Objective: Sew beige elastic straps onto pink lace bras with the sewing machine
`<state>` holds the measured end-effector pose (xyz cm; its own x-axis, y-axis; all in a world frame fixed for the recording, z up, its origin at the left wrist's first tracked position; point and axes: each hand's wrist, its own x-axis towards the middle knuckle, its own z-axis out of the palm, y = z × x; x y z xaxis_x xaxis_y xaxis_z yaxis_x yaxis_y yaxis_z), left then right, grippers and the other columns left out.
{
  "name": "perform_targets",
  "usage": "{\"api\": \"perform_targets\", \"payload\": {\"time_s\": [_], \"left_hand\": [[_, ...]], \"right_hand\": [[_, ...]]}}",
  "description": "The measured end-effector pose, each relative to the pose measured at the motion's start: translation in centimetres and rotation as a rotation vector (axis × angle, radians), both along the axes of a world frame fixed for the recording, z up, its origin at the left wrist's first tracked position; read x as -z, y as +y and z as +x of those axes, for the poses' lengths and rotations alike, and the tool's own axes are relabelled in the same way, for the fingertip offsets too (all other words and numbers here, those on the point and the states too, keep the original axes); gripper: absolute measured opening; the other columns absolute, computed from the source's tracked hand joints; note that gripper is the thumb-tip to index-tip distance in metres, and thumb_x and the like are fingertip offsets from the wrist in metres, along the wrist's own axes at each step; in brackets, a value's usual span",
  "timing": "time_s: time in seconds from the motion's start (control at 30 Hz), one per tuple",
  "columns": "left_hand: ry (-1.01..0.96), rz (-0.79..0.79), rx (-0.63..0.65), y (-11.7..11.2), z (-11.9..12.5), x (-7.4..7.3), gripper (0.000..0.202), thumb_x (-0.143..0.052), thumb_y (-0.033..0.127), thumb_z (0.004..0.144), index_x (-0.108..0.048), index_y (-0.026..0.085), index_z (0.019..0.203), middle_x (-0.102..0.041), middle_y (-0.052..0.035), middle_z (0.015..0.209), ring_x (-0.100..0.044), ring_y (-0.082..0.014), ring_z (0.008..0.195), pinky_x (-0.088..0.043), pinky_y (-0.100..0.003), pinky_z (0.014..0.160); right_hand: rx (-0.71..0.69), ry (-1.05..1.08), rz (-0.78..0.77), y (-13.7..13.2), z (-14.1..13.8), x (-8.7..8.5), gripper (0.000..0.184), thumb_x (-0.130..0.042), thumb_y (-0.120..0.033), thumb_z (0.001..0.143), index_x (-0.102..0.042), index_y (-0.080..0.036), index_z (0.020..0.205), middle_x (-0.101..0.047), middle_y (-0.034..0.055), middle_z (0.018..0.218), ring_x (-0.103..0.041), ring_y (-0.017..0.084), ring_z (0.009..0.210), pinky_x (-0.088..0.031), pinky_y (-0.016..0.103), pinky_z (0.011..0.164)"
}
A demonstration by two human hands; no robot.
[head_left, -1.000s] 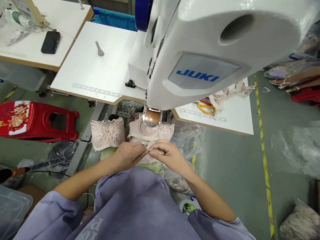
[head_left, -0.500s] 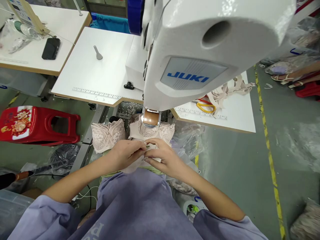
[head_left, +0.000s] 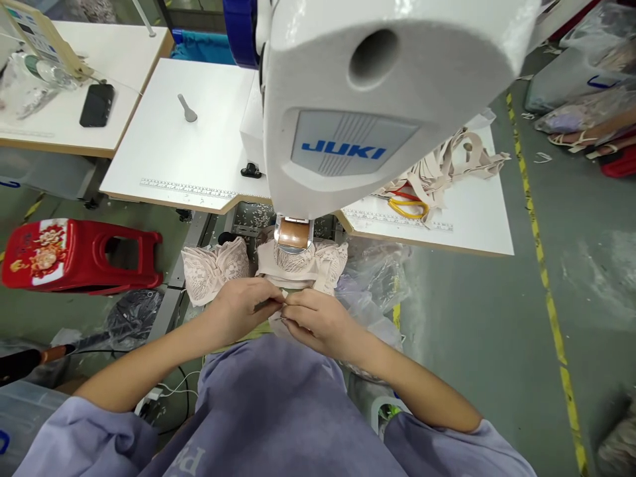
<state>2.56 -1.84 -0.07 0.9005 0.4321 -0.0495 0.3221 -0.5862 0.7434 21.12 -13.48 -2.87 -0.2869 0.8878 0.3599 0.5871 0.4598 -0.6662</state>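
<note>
A pale pink lace bra (head_left: 298, 262) hangs under the head of a white JUKI sewing machine (head_left: 358, 99). My left hand (head_left: 243, 305) and my right hand (head_left: 318, 321) meet just below it, fingertips pinched together on a small part of the bra's lower edge or strap. Both hands are closed on the fabric. A second lace bra cup (head_left: 213, 268) lies to the left of my left hand. What exactly sits between my fingertips is too small to make out.
The white machine table (head_left: 183, 146) carries a grey spoon-shaped tool (head_left: 186, 109). Beige straps (head_left: 447, 165) and yellow-handled scissors (head_left: 410, 207) lie on the right. A red stool (head_left: 74, 255) stands left; a phone (head_left: 97, 105) rests on another table. Plastic bags lie on the floor.
My hands have shifted slightly toward me and closer together on the fabric. The view has tipped, so the machine head sits further left.
</note>
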Motion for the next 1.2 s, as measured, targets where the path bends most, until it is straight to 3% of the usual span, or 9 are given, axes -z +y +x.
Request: {"api": "perform_targets", "payload": {"time_s": [0.13, 0.2, 0.37, 0.43, 0.57, 0.77, 0.87, 1.03, 1.2], "left_hand": [[0.12, -0.012, 0.045, 0.4, 0.9, 0.0, 0.015, -0.051, 0.021, 0.095, -0.061, 0.02, 0.084, -0.063, -0.002, 0.079, -0.059, -0.017, 0.072, -0.044, -0.028, 0.067], [0.096, -0.071, 0.028, 0.4, 1.3, 0.3, 0.015, -0.05, 0.021, 0.094, -0.058, 0.02, 0.082, -0.06, -0.0028, 0.082, -0.056, -0.0176, 0.076, -0.045, -0.029, 0.07], [-0.129, -0.529, -0.282, -1.3, 2.1, 1.5, 0.01, -0.052, 0.028, 0.094, -0.056, 0.02, 0.089, -0.058, -0.0011, 0.081, -0.053, -0.0132, 0.068, -0.045, -0.025, 0.06], [-0.237, -0.585, -0.39, -2.0, 2.2, 1.9, 0.015, -0.054, 0.032, 0.095, -0.059, 0.018, 0.091, -0.06, -0.0016, 0.08, -0.055, -0.0126, 0.067, -0.045, -0.024, 0.059], [-0.262, -0.266, -0.398, -2.2, 2.0, 2.3, 0.018, -0.056, 0.032, 0.096, -0.066, 0.019, 0.089, -0.066, -0.0027, 0.08, -0.061, -0.0142, 0.074, -0.048, -0.025, 0.068], [-0.257, 0.105, -0.328, -1.5, 1.8, 2.8, 0.025, -0.05, 0.03, 0.098, -0.057, 0.021, 0.076, -0.061, 0.0002, 0.07, -0.058, -0.0122, 0.064, -0.046, -0.024, 0.061], [-0.339, 0.149, -0.312, -1.4, 1.9, 2.9, 0.022, -0.051, 0.028, 0.099, -0.057, 0.021, 0.079, -0.063, -0.0002, 0.071, -0.06, -0.0122, 0.066, -0.048, -0.024, 0.061], [-0.445, 0.154, -0.233, -1.2, 2.0, 2.9, 0.01, -0.054, 0.019, 0.098, -0.064, 0.019, 0.1, -0.073, -0.0054, 0.091, -0.068, -0.0142, 0.084, -0.055, -0.026, 0.073], [-0.402, 0.153, -0.292, -1.0, 2.2, 2.2, 0.01, -0.057, 0.019, 0.097, -0.067, 0.017, 0.096, -0.073, -0.0033, 0.083, -0.068, -0.0124, 0.075, -0.055, -0.022, 0.068]], "right_hand": [[0.074, 0.005, 0.022, -0.1, -0.5, 0.9, 0.015, -0.049, -0.015, 0.095, -0.062, -0.019, 0.089, -0.067, 0.0077, 0.083, -0.06, 0.019, 0.077, -0.05, 0.032, 0.069], [0.13, 0.104, -0.055, -0.1, -0.6, 1.1, 0.016, -0.05, -0.017, 0.095, -0.064, -0.021, 0.09, -0.069, 0.0065, 0.084, -0.063, 0.018, 0.079, -0.051, 0.032, 0.071], [0.262, 0.382, -0.242, -0.2, -0.6, 0.7, 0.015, -0.057, -0.023, 0.095, -0.071, -0.026, 0.1, -0.074, 0.0045, 0.101, -0.069, 0.019, 0.093, -0.056, 0.034, 0.08], [0.295, 0.395, -0.236, -0.2, -0.6, 0.4, 0.015, -0.058, -0.024, 0.095, -0.071, -0.027, 0.102, -0.074, 0.0043, 0.103, -0.069, 0.02, 0.095, -0.057, 0.035, 0.082], [0.299, 0.369, -0.222, -0.1, -0.7, -0.4, 0.018, -0.059, -0.021, 0.094, -0.071, -0.028, 0.105, -0.075, 0.0037, 0.102, -0.07, 0.019, 0.096, -0.056, 0.034, 0.083], [0.305, 0.366, -0.245, 0.0, -0.9, -1.1, 0.019, -0.059, -0.021, 0.094, -0.071, -0.029, 0.107, -0.075, 0.0031, 0.104, -0.07, 0.02, 0.096, -0.056, 0.034, 0.084], [0.332, 0.394, -0.251, 0.0, -0.9, -0.9, 0.018, -0.06, -0.021, 0.094, -0.072, -0.029, 0.105, -0.075, 0.0023, 0.102, -0.07, 0.018, 0.095, -0.056, 0.033, 0.084], [0.413, 0.432, -0.273, 0.4, -0.6, -0.4, 0.013, -0.063, -0.026, 0.093, -0.074, -0.027, 0.1, -0.075, 0.0029, 0.102, -0.07, 0.019, 0.095, -0.055, 0.032, 0.086], [0.516, 0.343, -0.28, 0.9, 0.6, -1.0, 0.015, -0.059, -0.032, 0.096, -0.073, -0.025, 0.097, -0.075, 0.0007, 0.091, -0.069, 0.016, 0.08, -0.051, 0.027, 0.072]]}}
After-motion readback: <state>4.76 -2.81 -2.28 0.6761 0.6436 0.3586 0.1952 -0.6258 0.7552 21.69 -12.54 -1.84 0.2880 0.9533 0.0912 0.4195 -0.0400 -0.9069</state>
